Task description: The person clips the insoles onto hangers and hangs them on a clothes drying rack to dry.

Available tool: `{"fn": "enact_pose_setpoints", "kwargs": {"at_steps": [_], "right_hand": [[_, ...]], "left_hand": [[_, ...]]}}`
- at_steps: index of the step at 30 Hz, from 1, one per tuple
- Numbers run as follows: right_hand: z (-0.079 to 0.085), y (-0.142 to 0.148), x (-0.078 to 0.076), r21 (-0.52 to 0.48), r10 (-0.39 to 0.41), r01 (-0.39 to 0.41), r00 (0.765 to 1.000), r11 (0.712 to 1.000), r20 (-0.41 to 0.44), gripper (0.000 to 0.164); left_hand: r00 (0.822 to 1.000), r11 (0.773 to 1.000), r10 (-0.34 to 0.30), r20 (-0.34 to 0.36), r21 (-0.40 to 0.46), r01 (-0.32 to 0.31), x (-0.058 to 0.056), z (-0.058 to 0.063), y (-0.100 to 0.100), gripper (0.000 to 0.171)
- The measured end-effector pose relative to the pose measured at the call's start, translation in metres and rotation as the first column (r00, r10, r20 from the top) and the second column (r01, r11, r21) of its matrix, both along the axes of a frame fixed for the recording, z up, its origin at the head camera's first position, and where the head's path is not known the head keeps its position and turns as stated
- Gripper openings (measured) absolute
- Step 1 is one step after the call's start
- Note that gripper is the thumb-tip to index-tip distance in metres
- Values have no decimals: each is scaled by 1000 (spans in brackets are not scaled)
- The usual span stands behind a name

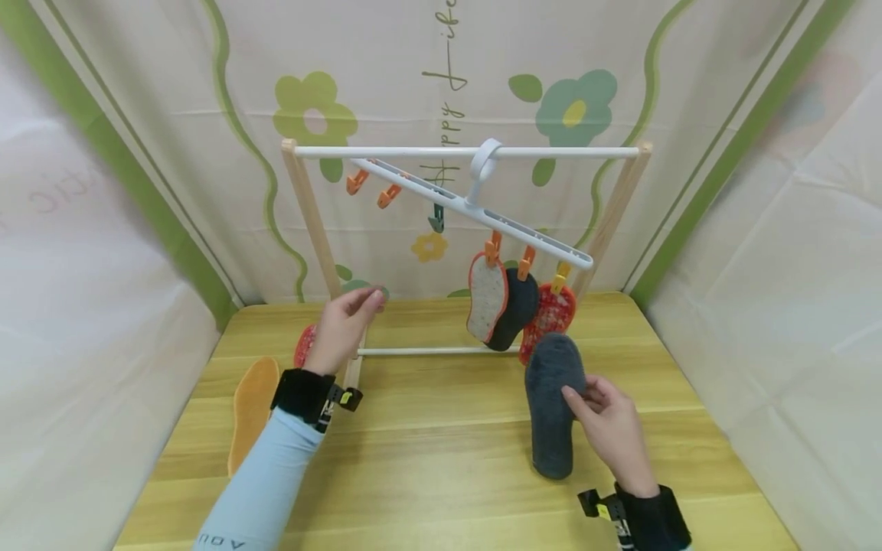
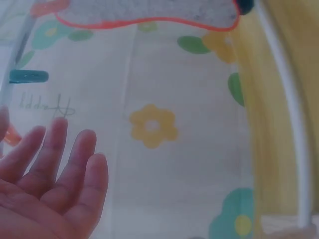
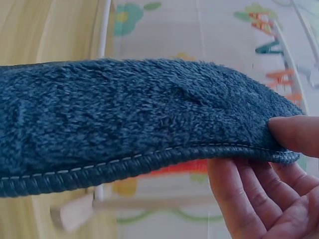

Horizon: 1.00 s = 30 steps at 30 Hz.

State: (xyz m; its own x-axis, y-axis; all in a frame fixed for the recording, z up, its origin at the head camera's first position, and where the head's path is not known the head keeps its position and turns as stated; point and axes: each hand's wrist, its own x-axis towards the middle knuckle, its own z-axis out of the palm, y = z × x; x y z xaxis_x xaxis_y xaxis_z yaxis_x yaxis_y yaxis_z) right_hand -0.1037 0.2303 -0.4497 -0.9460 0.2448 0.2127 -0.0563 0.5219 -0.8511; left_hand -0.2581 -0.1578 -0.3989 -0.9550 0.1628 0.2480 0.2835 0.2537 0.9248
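My right hand [image 1: 609,425] pinches a dark grey fuzzy insole [image 1: 551,405] by its side edge, thumb on top and fingers beneath. The right wrist view shows the stitched rim of this insole [image 3: 129,109] up close. My left hand [image 1: 344,325] is raised at the left of the drying rack, holding nothing, with loosely bent fingers [image 2: 84,172]. From a white clip hanger [image 1: 448,200] hang a light insole with orange edging [image 1: 488,302], a dark insole [image 1: 518,310] and a red patterned insole [image 1: 554,310]. The held insole overlaps the red one in the head view.
The hanger hooks over the rack's white top bar [image 1: 393,152], between wooden posts [image 1: 313,222]. Bare orange clips [image 1: 389,197] and a teal clip [image 1: 437,220] are on its left half. An orange insole [image 1: 253,409] lies on the wooden table [image 1: 427,474]; a red insole [image 1: 303,344] shows behind my left hand.
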Motion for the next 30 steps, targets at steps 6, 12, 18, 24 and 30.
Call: {"fn": "enact_pose_setpoints", "kwargs": {"at_steps": [6,12,18,24,30], "right_hand": [[6,-23,-10,-18,83,-84,995,996,-53,26],[11,-37,-21,-16,134,-134,990,991,-47,26],[17,-48,-33,-35,175,-177,983,984,-52,24],[21,-60,-45,-56,213,-216,975,975,-61,22],[23,-71,-54,-73,225,-229,972,971,-64,21]], "left_hand": [[1000,999,-17,2,50,17,-24,28,10,53],[1000,997,-24,5,74,24,-40,51,22,57],[996,993,-82,36,89,79,-55,66,37,59],[990,988,-130,58,97,124,-69,75,49,62],[984,981,-173,38,100,169,-79,82,59,60]]}}
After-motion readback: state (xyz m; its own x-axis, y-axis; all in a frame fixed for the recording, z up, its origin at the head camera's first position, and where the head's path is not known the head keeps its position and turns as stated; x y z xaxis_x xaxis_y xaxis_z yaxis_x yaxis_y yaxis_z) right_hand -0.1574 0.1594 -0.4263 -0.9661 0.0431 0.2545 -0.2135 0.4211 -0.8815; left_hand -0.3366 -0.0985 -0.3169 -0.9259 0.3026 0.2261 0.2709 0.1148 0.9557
